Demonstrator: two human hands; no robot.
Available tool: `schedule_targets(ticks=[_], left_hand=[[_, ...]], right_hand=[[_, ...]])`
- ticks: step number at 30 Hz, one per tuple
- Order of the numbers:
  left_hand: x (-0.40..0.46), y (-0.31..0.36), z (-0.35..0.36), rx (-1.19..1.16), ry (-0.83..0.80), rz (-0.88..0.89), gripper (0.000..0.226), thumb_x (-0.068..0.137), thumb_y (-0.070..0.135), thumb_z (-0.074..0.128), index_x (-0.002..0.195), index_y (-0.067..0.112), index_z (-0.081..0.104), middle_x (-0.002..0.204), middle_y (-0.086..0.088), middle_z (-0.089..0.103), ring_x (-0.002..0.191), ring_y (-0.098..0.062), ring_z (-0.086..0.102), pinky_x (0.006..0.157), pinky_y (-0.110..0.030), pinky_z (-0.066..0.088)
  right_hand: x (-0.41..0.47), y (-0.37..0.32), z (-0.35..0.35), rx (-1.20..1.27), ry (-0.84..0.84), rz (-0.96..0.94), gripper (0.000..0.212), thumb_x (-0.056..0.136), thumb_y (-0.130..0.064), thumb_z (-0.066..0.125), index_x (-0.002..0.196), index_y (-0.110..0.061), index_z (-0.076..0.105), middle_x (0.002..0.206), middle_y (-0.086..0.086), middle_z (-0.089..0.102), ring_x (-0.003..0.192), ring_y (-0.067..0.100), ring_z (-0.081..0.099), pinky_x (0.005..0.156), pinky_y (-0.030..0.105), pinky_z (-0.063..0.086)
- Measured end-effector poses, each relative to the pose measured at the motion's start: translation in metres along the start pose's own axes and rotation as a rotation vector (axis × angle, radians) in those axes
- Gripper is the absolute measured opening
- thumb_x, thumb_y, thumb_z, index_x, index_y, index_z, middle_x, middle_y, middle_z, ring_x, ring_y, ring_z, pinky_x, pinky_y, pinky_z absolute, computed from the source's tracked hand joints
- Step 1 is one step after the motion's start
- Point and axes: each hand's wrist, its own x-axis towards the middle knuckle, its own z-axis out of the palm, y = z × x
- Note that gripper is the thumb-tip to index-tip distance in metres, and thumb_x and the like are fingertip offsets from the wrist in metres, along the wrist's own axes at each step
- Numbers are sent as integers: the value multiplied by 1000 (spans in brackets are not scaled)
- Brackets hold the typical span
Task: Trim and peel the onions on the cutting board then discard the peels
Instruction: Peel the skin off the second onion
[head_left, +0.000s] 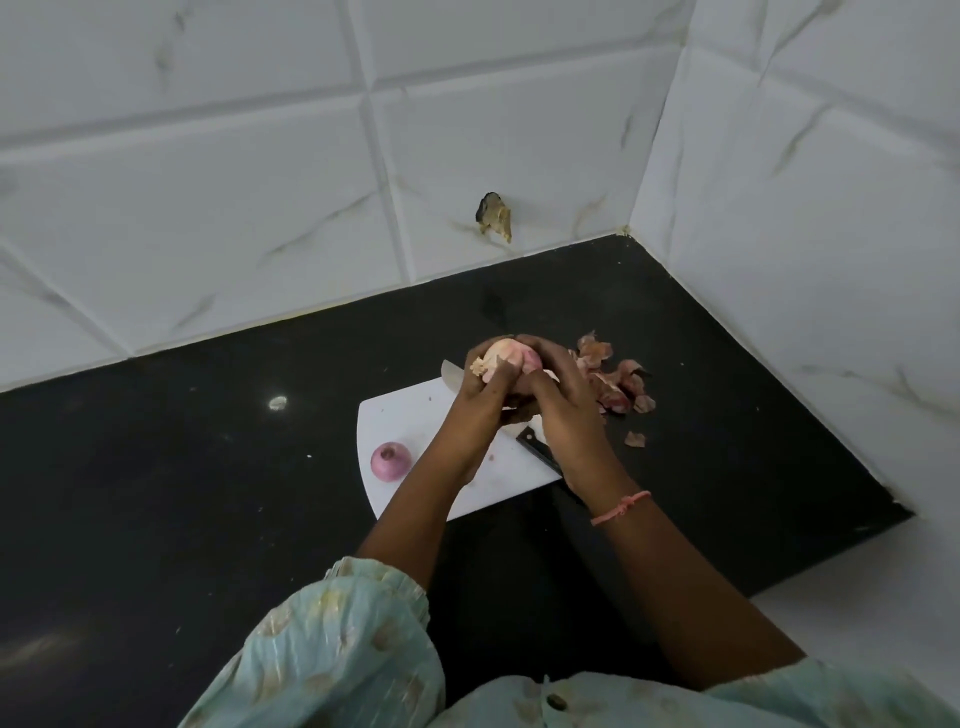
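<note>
Gripping one onion (506, 358), both hands (524, 395) hide most of the knife (537, 451).

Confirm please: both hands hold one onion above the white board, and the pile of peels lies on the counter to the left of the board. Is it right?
Not quite. The peels lie on the counter to the right of the board, not the left, as the head view shows. The left hand and right hand do hold one onion above it.

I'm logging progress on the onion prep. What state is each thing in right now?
Held onion: lifted above the board, gripped by both hands, partly peeled.
Left hand: curled round it.
Right hand: curled round it.
Second onion: peeled, resting at the cutting board's left edge.
Knife: lying on board, unheld.
Peels: piled on the counter, not discarded.
</note>
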Motion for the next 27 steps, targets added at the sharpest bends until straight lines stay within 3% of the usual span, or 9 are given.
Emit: schedule_targets(ticks=[2,5,7,11,17,23,27], left_hand=[[-3,4,-5,-13,42,11,56,95,53,51,138,18,49,126,-11,66,113,-25,68,94,-44,58],[-3,7,-12,-45,125,3,43,103,42,45,134,14,56,121,-11,69,109,-22,69,93,-40,59],[-3,9,-12,-90,184,-33,44,99,43,49,129,13,60,118,-13,71,108,-24,70,96,-44,57],[-4,9,-8,-91,319,-58,35,98,39,49,111,12,67,103,-13,73,101,-28,71,92,-50,58],[-4,8,-10,-32,462,17,32,104,32,47,103,6,65,84,-5,68,81,-16,66,66,-28,51],[-1,12,-14,43,480,-8,30,107,34,40,110,14,62,100,-7,69,97,-21,68,84,-35,58],[-2,18,-15,-109,381,-19,31,108,31,40,116,8,60,106,-13,69,102,-25,69,88,-36,58]], right_hand=[[2,1,11,-91,-14,-50,27,102,-27,48,127,-25,56,124,-10,56,110,-1,57,80,12,52],[6,7,26,-210,4,-101,28,102,-34,46,126,-23,57,124,-6,57,113,7,57,90,27,55],[7,9,33,-209,45,-124,26,102,-31,47,122,-19,59,119,-4,59,111,10,57,93,32,53],[6,9,47,-214,98,-152,17,102,-21,47,112,-19,61,108,-5,59,103,5,57,88,20,48],[6,8,57,-247,90,-163,20,103,-21,46,114,-15,62,108,-1,59,97,1,57,79,5,43],[-1,11,56,-317,75,-248,26,103,-24,46,121,-12,59,112,-2,56,96,-9,52,78,1,40],[1,11,53,-352,34,-310,23,102,-23,45,120,-14,56,112,-2,51,98,-4,52,79,7,45]])
